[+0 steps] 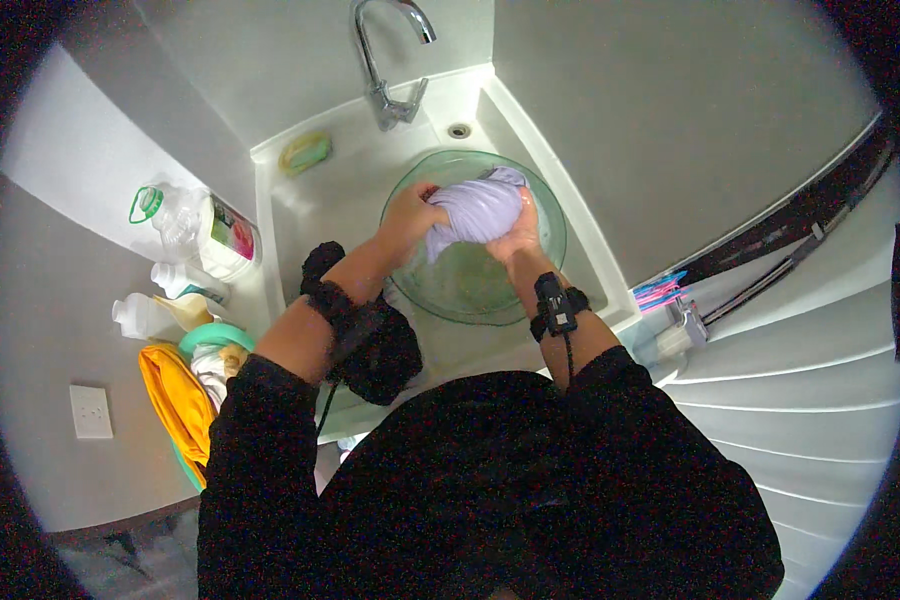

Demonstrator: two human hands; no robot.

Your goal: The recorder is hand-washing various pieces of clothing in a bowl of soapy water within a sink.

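Note:
A bunched lavender cloth (478, 208) is held between my two hands, above a round greenish clear basin (440, 310) with cloudy water in it. My left hand (410, 220) grips the cloth's left end, fingers curled around it. At the other end, my right hand (518, 232) cups the cloth from below and the right side. One fold hangs down near my left hand. The basin stands inside a white sink (300, 215). A black bundled cloth (385, 350) lies by my left forearm, at the sink's near left.
A chrome tap (395, 108) rises at the sink's back. A green soap bar in a yellowish dish (307, 152) sits at the back left. A clear green-handled jug (220, 238), white bottles (150, 318) and an orange cloth (177, 400) line the left. Pink and blue hangers (660, 290) are at right.

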